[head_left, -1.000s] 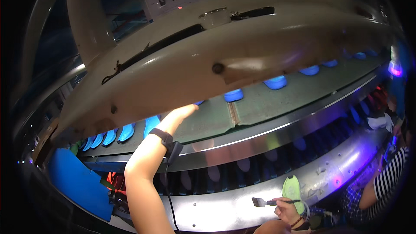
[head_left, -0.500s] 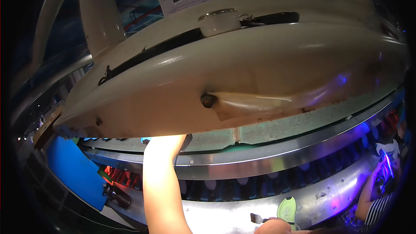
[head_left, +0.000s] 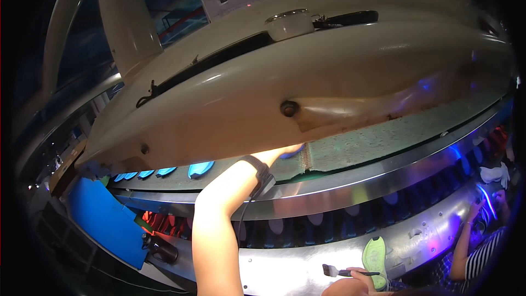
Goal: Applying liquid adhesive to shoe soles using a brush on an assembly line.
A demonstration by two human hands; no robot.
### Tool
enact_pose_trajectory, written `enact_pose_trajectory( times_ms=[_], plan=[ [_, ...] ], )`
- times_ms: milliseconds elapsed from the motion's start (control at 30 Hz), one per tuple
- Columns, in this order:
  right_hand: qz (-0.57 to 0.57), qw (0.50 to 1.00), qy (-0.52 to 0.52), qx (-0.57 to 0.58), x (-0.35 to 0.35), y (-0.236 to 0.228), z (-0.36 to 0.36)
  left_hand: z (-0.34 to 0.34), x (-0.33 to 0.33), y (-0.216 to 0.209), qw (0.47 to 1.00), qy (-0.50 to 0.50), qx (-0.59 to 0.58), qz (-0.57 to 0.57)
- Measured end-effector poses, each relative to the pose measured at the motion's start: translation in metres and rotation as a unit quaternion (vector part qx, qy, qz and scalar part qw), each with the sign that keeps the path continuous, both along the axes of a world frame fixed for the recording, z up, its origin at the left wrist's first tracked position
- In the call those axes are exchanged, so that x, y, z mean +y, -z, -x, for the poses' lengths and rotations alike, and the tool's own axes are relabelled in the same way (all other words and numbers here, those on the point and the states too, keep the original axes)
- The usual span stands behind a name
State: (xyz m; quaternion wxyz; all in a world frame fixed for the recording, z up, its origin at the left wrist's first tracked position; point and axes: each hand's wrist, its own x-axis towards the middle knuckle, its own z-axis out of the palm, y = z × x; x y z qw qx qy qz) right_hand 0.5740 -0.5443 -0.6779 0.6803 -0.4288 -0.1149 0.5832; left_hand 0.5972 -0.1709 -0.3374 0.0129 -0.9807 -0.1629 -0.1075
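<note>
Blue insole: a blue insole [head_left: 289, 152] is reached for on the grey-green conveyor belt [head_left: 383, 142], at about 12 o'clock from the left wrist and right under the lip of the cream machine hood [head_left: 307, 82]. Only a small blue part is seen at the fingertips.
Handling: it is judged to be light, thin and soft, so it will bend if it is lifted by one end. It is not fragile. A pinch at the edge, or a flat hand over the middle, is judged to be enough.
Other insoles: a row of the same blue pieces [head_left: 200, 169] lies on the belt at 9 o'clock from the hand, well apart from it.
Left hand: the left hand [head_left: 276, 155] is stretched up and forward, the forearm rising from the lower edge toward 1 o'clock. A dark wristband with a cable [head_left: 262, 172] is worn on the wrist. The fingers are laid on or at the blue piece; whether they are closed around it cannot be told, because the hood shadow hides them.
Right hand: the right hand [head_left: 350, 284] is kept low at 5 o'clock, close to the body. Its fingers are closed around the handle of a small brush [head_left: 342, 271], and a green insole [head_left: 375, 255] is touched or held beside it.
Neighbour: another person's arm in a striped sleeve [head_left: 482, 252] is seen at 4 o'clock, at the shiny metal rail [head_left: 356, 186].
</note>
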Motion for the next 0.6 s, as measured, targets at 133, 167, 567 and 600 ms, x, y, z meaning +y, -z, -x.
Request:
enact_pose_trajectory(
  times_ms=[133, 167, 567, 600],
  plan=[
    [0.001, 0.995, 0.002, 0.100, 0.002, -0.021, 0.006, 0.003, -0.024, 0.007, 0.996, 0.040, -0.013, 0.082],
    [0.004, 0.992, 0.001, 0.123, 0.003, -0.025, 0.008, 0.016, -0.034, 0.008, 0.994, 0.048, -0.087, 0.046],
    [-0.140, 0.973, 0.165, 0.075, 0.006, -0.050, 0.007, 0.191, -0.097, 0.065, 0.714, 0.009, -0.634, 0.298],
    [-0.146, 0.973, 0.167, 0.064, 0.007, -0.053, 0.007, 0.202, -0.099, 0.077, 0.665, 0.013, -0.630, 0.400]
  ],
)
